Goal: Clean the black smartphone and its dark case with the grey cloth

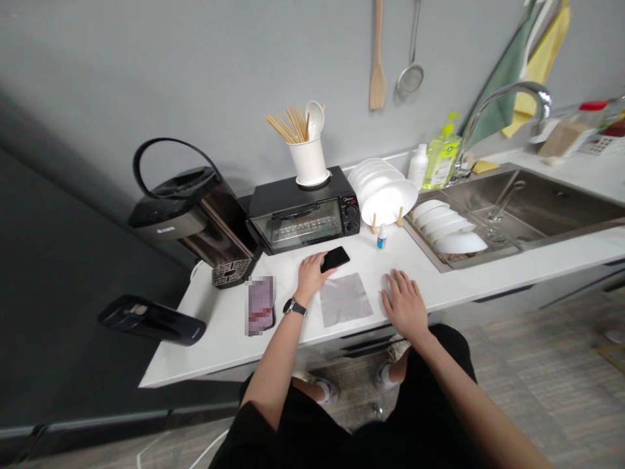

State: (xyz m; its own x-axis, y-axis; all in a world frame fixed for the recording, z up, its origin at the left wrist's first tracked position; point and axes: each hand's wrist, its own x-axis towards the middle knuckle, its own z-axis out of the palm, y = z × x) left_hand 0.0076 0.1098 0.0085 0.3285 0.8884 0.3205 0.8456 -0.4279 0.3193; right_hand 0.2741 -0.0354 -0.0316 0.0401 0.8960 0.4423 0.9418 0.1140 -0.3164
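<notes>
A black smartphone (335, 259) is in my left hand (311, 275), gripped at its left end just above the counter or resting on it; I cannot tell which. My right hand (406, 306) lies on the white countertop near its front edge, fingers stretched out and nothing in them. Between the two hands a thin grey cloth (346, 299) is spread flat. Behind it, before the plates, a small white bottle with a blue label (381, 238) stands upright. To the left of my left wrist lies a flat purplish object with dark edges (261, 306), its surface pixelated.
A black toaster oven (303, 218) carries a white utensil holder (309, 159). Left of it stand a water dispenser (195, 221) and a dark tumbler (151, 320) by the counter's edge. White plates (383, 189), a soap bottle (442, 156) and a sink (541, 202) with bowls (456, 241) are right.
</notes>
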